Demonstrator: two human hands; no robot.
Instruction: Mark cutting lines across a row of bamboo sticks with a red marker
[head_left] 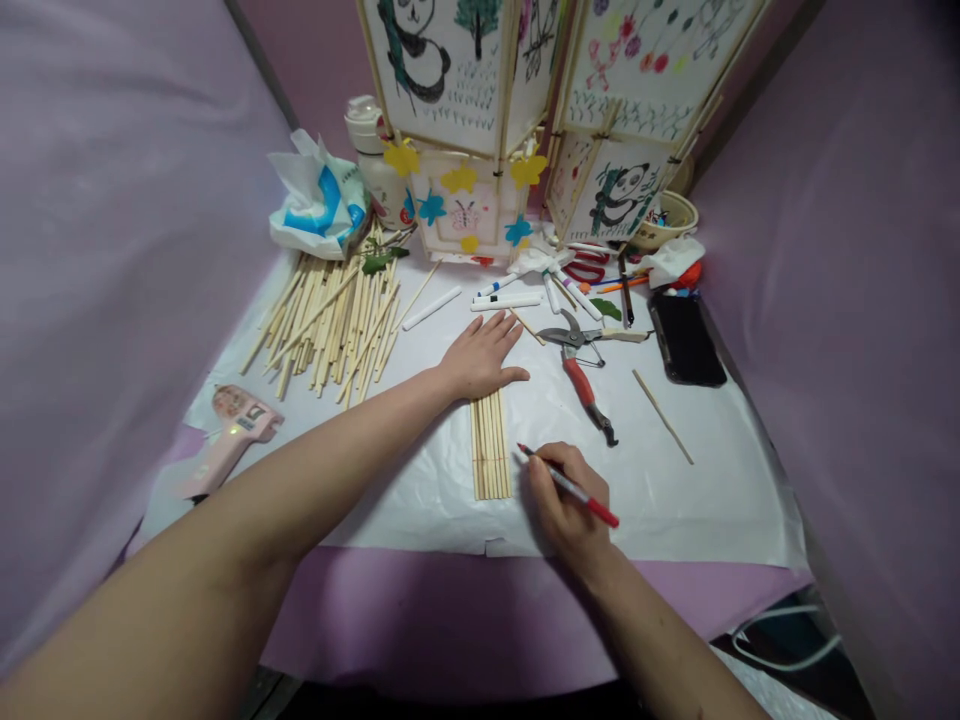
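A short row of several bamboo sticks (490,460) lies side by side on the white sheet (675,500). My left hand (480,358) rests flat and open on the far ends of those sticks, fingers stretched out. My right hand (566,505) is closed round a red pen (570,487), whose tip points at the right edge of the stick row.
A heap of long bamboo sticks (330,320) lies at the left, with a pink glue gun (229,435) near it. Red-handled pruning shears (585,375), markers (510,300), a loose stick (662,415) and a black phone (686,340) lie beyond. Paper lanterns (480,110) stand at the back.
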